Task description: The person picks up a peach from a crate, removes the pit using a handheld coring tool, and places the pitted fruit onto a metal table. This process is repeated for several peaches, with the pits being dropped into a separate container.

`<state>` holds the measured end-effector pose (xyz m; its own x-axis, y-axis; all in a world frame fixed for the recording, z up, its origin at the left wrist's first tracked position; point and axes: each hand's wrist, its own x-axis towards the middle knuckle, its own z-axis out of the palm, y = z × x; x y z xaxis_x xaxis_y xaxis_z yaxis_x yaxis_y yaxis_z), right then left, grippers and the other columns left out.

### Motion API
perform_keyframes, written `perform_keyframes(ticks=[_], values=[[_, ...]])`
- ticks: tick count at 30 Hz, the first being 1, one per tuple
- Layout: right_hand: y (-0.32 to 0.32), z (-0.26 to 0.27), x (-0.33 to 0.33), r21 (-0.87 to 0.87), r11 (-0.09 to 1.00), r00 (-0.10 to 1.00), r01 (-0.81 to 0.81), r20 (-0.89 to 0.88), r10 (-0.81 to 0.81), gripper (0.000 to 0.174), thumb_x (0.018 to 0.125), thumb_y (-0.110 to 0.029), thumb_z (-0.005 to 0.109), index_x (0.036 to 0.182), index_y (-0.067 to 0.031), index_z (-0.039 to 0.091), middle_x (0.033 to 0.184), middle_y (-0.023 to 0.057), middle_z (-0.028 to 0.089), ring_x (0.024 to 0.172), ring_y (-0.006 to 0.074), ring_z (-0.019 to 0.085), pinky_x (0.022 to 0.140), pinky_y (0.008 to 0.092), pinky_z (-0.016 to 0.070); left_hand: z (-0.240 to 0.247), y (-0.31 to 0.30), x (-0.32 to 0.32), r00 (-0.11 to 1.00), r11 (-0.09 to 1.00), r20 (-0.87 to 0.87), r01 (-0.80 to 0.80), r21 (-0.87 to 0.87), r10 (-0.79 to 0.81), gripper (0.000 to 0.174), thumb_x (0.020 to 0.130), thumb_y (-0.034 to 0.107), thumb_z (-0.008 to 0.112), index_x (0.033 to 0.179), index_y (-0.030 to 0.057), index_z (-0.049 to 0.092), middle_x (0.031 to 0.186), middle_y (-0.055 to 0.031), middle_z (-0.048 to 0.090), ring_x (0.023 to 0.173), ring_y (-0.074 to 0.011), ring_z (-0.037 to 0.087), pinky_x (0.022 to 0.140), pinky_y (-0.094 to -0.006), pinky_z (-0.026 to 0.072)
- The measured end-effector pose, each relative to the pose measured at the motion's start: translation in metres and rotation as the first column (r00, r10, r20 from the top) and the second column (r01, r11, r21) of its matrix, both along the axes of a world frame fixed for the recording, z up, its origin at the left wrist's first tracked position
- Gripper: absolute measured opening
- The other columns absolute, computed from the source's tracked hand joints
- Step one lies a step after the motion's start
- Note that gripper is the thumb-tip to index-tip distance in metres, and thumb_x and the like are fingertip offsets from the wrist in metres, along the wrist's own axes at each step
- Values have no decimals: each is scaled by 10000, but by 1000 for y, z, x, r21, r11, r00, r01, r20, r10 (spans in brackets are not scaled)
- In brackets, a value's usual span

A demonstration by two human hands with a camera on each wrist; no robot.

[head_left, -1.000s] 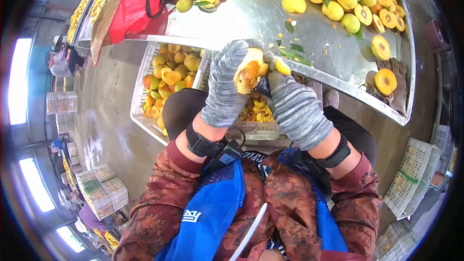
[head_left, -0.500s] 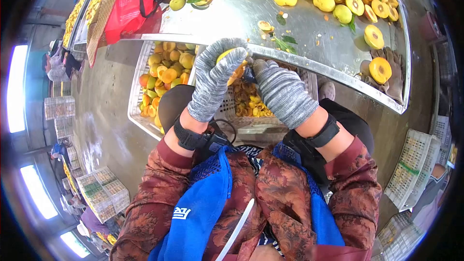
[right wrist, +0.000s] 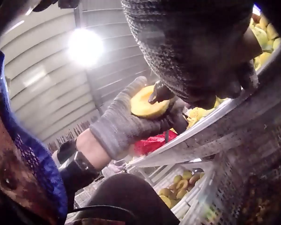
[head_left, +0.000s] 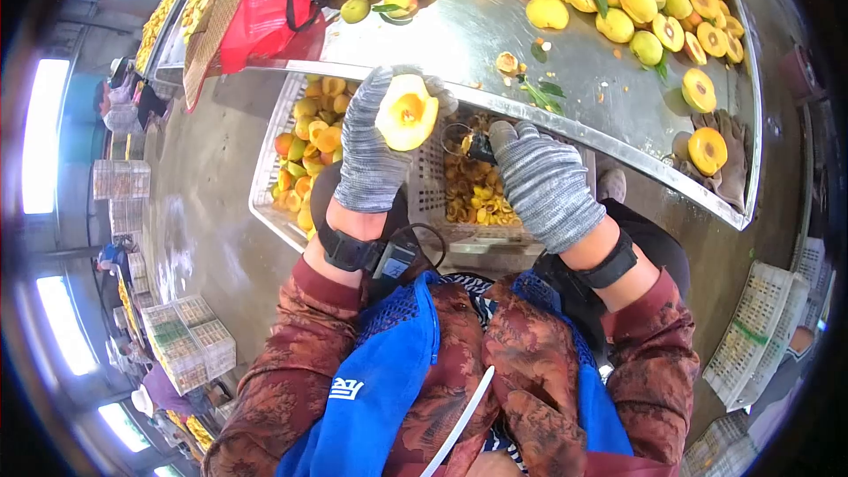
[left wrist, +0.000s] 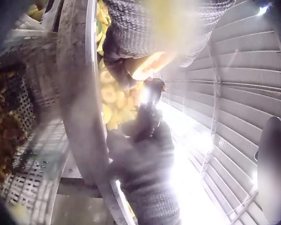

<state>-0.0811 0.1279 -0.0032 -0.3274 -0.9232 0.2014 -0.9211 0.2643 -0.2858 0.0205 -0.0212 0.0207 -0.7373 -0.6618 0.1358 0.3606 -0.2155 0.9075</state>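
Observation:
My gloved left hand (head_left: 367, 159) holds a yellow peach half (head_left: 408, 113) with its hollowed cut face turned up. The right hand (head_left: 548, 181), in a matching grey knit glove, grips a pitting tool (head_left: 480, 148) by its dark handle. A thin metal loop shows at the tool's tip, to the right of the fruit in the head view. From the right wrist, the peach half (right wrist: 147, 105) appears in the left palm, and the tool's dark end overlaps it. Both hands are above a crate of peach scraps (head_left: 486, 190), just in front of the table edge.
A metal table (head_left: 442, 44) bears many peach halves, leaves and a small cut piece (head_left: 506, 64). A brown glove (head_left: 731, 163) lies at its right end, a red bag (head_left: 265, 22) at the left. A white crate (head_left: 265, 185) of peaches stands below left.
The tool has moved away from the peach half, and the hands are further apart. The half has been turned cut face up. A small cut piece has appeared on the table since the first frame.

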Motion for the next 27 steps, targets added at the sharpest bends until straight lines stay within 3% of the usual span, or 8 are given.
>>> perform_keyframes(ticks=[2, 3, 6, 14, 17, 19, 22, 27], values=[[-2, 6, 3, -18, 1000, 999, -16, 46, 17, 149, 760, -109, 485, 901, -77, 519, 748, 125, 566, 617, 248, 608, 474, 369, 468, 5, 4, 3, 958, 926, 263, -6, -377, 113, 196, 846, 180, 518, 903, -3, 558, 811, -105, 607, 764, -166, 587, 701, -279, 482], [-2, 10, 4, -35, 999, 995, -23, 94, 26, 152, 763, -106, 481, 908, -77, 516, 764, 127, 572, 625, 251, 609, 488, 372, 470, 7, 8, 2, 994, 983, 96, 28, 179, -45, 223, 819, 208, 562, 923, 11, 574, 803, -79, 617, 774, -153, 584, 726, -277, 466], [-3, 14, 4, -21, 999, 987, -27, 160, 30, 153, 769, -103, 470, 913, -79, 515, 774, 122, 579, 657, 258, 613, 513, 373, 472, 11, 23, 1, 997, 959, 66, 52, -279, -34, 260, 799, 224, 592, 952, 15, 580, 808, -67, 621, 778, -145, 582, 730, -267, 458], [-5, 17, -4, 64, 998, 995, 15, -98, -8, 135, 766, -118, 492, 878, -77, 554, 753, 111, 592, 695, 244, 617, 526, 365, 484, 12, 10, 10, 976, 999, 215, 35, -18, -30, 240, 797, 192, 592, 953, 10, 578, 815, -74, 617, 777, -139, 582, 715, -250, 458], [-6, 17, -2, 199, 976, 990, 92, -123, -68, 131, 765, -131, 496, 869, -69, 547, 763, 126, 590, 702, 247, 618, 509, 383, 481, 17, -7, 24, 977, 944, 116, -137, -301, 179, 221, 795, 170, 583, 935, 0, 568, 826, -71, 600, 783, -144, 580, 715, -244, 460], [-4, 13, -4, 179, 981, 989, 78, -135, -54, 128, 765, -132, 495, 866, -71, 546, 769, 132, 589, 691, 252, 617, 511, 389, 480, 23, -25, 45, 882, 649, 133, -223, -727, 453, 247, 807, 190, 584, 952, -9, 560, 828, -65, 593, 809, -131, 560, 743, -238, 450], [0, 4, -3, 197, 980, 999, 22, -45, -14, 142, 759, -135, 498, 884, -76, 533, 766, 131, 580, 674, 261, 615, 525, 396, 477, 31, -54, 85, 808, 835, 300, -372, -405, 506, 221, 816, 195, 579, 928, 5, 563, 806, -54, 587, 778, -139, 561, 727, -255, 445], [1, 3, -4, 220, 975, 999, 19, -38, -11, 111, 765, -104, 469, 853, -72, 530, 722, 111, 564, 669, 260, 596, 562, 390, 467, 0, -83, 118, 771, 567, 244, -177, -804, 588, 168, 815, 57, 528, 976, 13, 542, 923, -78, 578, 828, -154, 558, 754, -265, 466]])
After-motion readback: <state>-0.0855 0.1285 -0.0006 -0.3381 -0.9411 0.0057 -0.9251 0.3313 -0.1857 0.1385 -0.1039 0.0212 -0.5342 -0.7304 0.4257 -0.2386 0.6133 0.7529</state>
